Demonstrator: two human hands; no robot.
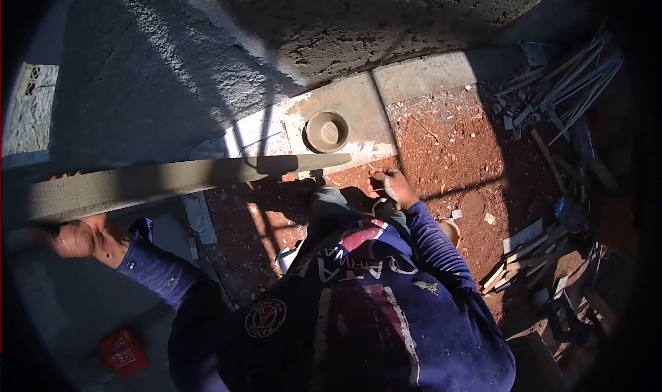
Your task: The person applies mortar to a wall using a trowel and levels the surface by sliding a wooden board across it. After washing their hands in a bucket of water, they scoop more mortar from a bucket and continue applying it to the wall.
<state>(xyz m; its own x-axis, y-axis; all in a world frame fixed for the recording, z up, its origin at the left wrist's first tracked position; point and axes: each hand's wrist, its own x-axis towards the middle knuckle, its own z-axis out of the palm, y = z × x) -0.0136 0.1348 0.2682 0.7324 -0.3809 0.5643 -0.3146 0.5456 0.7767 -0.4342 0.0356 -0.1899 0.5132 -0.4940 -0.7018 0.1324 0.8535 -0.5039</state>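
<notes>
My left hand (pixel 72 239) is at the far left, close against the lower edge of a long grey cement-coloured ledge or board (pixel 165 184). Its fingers are smeared by motion, so their grip does not show. In front of my body, my right hand (pixel 393 188) is closed, with thumb and fingertips drawn together. A thin pale sliver shows near those fingertips, too small to name. Beyond the right hand, a round bowl (pixel 325 131) with grey material at its bottom stands on a pale slab, apart from both hands.
A rough plastered wall (pixel 386 26) rises ahead. Reddish ground with debris (pixel 448 144) lies to the right, where wood scraps (pixel 524 257) and thin strips (pixel 583 82) are piled. A red packet (pixel 124 353) lies at lower left. Another round container (pixel 449 232) sits beside my right forearm.
</notes>
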